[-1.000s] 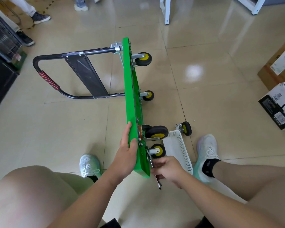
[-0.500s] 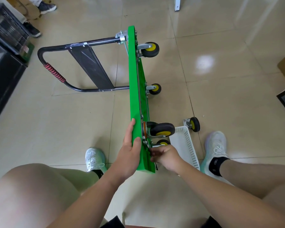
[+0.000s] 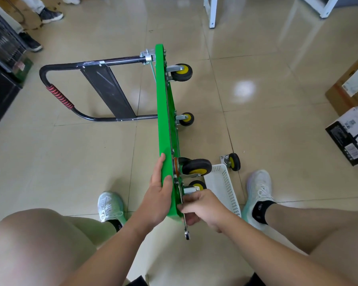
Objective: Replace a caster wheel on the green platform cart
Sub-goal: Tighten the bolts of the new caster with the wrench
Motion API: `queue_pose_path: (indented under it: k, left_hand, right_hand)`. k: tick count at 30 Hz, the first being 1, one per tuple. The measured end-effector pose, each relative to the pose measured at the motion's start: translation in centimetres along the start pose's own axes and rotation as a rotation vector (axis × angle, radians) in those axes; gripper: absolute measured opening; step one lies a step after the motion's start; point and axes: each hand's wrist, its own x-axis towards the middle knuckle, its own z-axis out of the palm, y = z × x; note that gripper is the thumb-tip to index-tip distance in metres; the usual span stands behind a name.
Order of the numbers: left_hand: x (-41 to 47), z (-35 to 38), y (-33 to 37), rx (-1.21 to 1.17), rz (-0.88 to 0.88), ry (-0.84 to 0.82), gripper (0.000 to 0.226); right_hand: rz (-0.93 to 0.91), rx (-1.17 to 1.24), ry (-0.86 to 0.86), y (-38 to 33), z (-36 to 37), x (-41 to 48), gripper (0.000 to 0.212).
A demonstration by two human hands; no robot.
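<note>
Glossy beige floor tiles [image 3: 256, 124] carry the green platform cart [image 3: 163, 120], which stands tipped up on one long edge. Its black handle [image 3: 58, 98] lies out flat to the left and its four casters stick out to the right. The person sits at the near end with a knee on either side. Their left hand [image 3: 159, 197] steadies the deck, fingers straight along the top face and thumb hooked over the edge, the same grip as a second ago. Their right hand [image 3: 205, 209] is curled round a wrench [image 3: 186, 234] at the lowest near caster [image 3: 197, 185]. Half a second ago the tool was hidden behind that hand; now its ring end pokes out below the fist, pointing back towards the person, and the hand sits a little lower against the deck. A white basket [image 3: 225, 188] lies just right of the cart, and a loose caster [image 3: 234, 162] rests on the tiles at its far end.
</note>
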Motion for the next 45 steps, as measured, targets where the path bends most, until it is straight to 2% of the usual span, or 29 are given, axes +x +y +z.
queue_pose_path:
  k: [5, 9, 12, 19, 30, 41, 45]
  left_hand:
    - [0.0, 0.0, 0.1, -0.002, -0.017, -0.006, 0.055]
    - [0.2, -0.1, -0.1, -0.018, -0.020, -0.010, 0.058]
    - [0.3, 0.0, -0.3, -0.034, -0.018, -0.017, 0.060]
    - [0.2, -0.1, -0.3, -0.027, -0.037, -0.025, 0.059]
    - [0.1, 0.1, 0.0, -0.001, -0.046, 0.003, 0.059]
    - [0.3, 0.0, -0.5, 0.002, -0.035, 0.000, 0.058]
    - [0.3, 0.1, -0.3, 0.004, -0.028, 0.005, 0.058]
  right_hand:
    - [0.096, 0.134, -0.005, -1.0, 0.6, -1.2, 0.025]
    - [0.113, 0.100, -0.037, 0.7, -0.2, -2.1, 0.024]
    - [0.111, 0.003, 0.017, 2.4, -1.0, -1.8, 0.027]
    - [-0.005, -0.103, 0.097, 4.1, -2.4, 1.7, 0.045]
    - [-0.149, -0.056, 0.082, 4.0, -2.2, 5.4, 0.040]
    - [-0.132, -0.055, 0.065, 4.1, -1.1, 5.7, 0.044]
    - [-0.129, -0.069, 0.078, 3.4, -1.2, 4.6, 0.038]
